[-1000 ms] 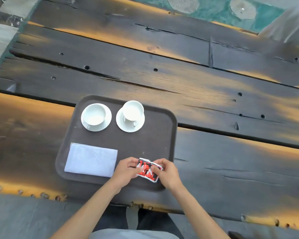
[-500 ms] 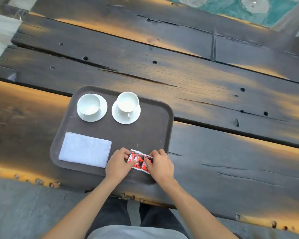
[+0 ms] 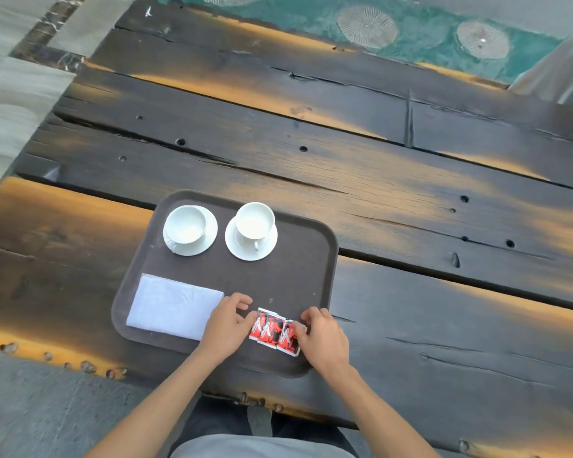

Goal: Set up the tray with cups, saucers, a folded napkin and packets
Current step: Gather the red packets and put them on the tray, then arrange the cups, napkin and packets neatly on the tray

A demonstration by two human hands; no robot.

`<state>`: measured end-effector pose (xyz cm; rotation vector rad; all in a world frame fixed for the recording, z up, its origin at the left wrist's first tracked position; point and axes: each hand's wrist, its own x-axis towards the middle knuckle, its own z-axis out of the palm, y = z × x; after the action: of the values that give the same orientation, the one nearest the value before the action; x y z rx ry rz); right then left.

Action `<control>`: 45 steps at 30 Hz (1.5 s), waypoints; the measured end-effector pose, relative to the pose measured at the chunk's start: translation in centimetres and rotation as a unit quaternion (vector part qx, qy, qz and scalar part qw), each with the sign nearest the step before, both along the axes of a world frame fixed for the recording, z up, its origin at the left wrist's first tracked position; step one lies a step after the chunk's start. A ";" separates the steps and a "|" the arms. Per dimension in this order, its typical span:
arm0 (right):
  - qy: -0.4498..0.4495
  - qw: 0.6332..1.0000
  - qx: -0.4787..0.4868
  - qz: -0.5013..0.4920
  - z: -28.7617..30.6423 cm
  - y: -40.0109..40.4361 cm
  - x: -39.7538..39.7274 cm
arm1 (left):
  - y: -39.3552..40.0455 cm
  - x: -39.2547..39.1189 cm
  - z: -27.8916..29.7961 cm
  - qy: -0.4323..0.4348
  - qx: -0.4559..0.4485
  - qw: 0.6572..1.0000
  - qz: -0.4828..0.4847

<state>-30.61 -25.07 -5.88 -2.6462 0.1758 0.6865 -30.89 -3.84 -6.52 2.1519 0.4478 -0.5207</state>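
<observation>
A brown tray is sitting on a dark plank table, and its setting is looking close to finished. Going from the left: a folded white napkin is lying flat in the tray's near-left corner, and behind it a white cup is standing on its saucer. Beside that pair, apart from it, a second cup is standing on a second saucer. Cups, saucers and napkin are, by the look of it, already placed; only the packets seem to be awaiting a final straightening.

The left hand is lying just right of the napkin, fingers loosely curled, its tips touching the left edge of the red-and-white packets. The packets are lying side by side along the tray's near edge, right of the napkin. The right hand is meeting them from the other side, fingers bent and narrow, tips pinching or pressing the rightmost packet; which of the two cannot be told.
</observation>
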 end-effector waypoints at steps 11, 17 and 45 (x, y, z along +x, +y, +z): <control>0.016 0.923 0.296 -0.245 2.4 1.9 7.4 | 4.4 7.6 1.3 0.004 -0.166 0.954 0.250; 0.033 0.887 0.335 -0.317 0.8 4.6 11.9 | 4.7 11.0 -0.5 0.027 -0.180 0.933 0.310; 0.066 0.901 0.240 -0.355 -3.7 5.1 16.0 | 2.7 13.4 -3.4 0.023 -0.112 0.936 0.333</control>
<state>-14.65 -19.95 -9.53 -1.8625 0.8424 0.5547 -17.54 -1.17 -9.92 1.6344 1.0388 -0.2172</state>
